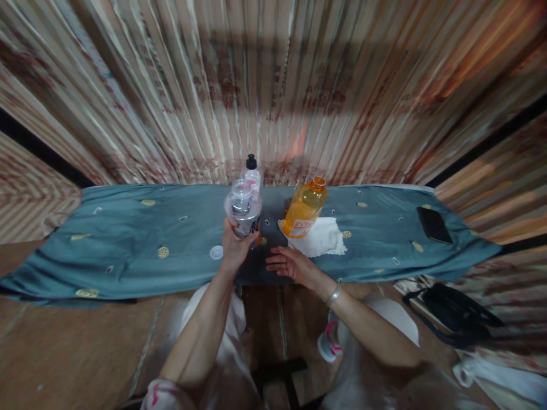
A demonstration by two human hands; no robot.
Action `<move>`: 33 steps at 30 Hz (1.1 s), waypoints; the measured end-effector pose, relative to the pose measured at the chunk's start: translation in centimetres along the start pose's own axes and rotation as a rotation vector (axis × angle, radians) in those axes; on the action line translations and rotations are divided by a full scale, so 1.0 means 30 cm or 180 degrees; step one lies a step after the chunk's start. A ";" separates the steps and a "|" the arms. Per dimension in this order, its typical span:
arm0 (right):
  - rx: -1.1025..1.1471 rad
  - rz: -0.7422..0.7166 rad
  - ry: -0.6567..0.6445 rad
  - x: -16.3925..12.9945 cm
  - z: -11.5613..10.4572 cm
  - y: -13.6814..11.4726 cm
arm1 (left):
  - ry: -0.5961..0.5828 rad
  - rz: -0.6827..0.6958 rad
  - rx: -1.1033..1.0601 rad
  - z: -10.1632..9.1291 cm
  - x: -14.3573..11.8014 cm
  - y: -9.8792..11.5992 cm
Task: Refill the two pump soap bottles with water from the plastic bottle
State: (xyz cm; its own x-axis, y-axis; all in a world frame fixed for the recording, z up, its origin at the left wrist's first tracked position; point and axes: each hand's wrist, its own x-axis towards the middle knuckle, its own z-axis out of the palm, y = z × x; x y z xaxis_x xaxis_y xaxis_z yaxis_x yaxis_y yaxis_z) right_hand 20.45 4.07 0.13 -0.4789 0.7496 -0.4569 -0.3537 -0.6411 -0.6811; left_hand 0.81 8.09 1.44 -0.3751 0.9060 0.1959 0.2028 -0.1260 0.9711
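My left hand [234, 246] grips a clear plastic bottle [243, 209] with its cap off, holding it upright above the teal cloth [128, 239]. A white cap [216, 252] lies on the cloth just left of that hand. My right hand [290, 264] hovers flat and empty over the cloth's near edge, fingers spread. Right behind it an orange bottle [304, 213] stands tilted on a white rag [321, 238]. A small bottle with a black cap [252, 171] stands behind the clear bottle.
A black phone [433, 224] lies on the cloth at the far right. A striped curtain [273, 85] hangs behind. A black bag [453, 314] sits on the floor at right, and a black stool frame [282, 373] shows between my knees.
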 end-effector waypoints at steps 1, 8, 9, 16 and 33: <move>-0.0067 -0.0098 0.0020 0.002 0.000 0.002 | 0.0021 0.0024 0.0033 -0.001 0.008 0.001; -0.1073 -0.1065 0.0287 0.068 0.029 0.030 | 0.0077 -0.0030 0.0182 0.022 0.022 -0.001; -0.1213 -0.1171 0.0269 0.088 0.035 0.036 | 0.0097 -0.0031 0.0253 0.020 0.021 -0.004; -0.1930 -0.1572 -0.0124 0.190 0.077 0.060 | 0.0271 -0.0053 0.0412 -0.012 0.027 -0.031; -0.3864 -0.1642 0.1025 -0.203 -0.273 -0.208 | -0.0063 0.0363 -0.0038 -0.030 -0.302 0.012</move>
State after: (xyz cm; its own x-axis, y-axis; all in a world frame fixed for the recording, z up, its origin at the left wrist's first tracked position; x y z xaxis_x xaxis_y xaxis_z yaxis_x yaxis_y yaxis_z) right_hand 32.14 4.83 2.48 -0.2416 0.9704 0.0029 0.5709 0.1446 -0.8082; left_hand 3.46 -0.53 0.15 -0.3324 0.8933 0.3025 0.2323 -0.2334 0.9442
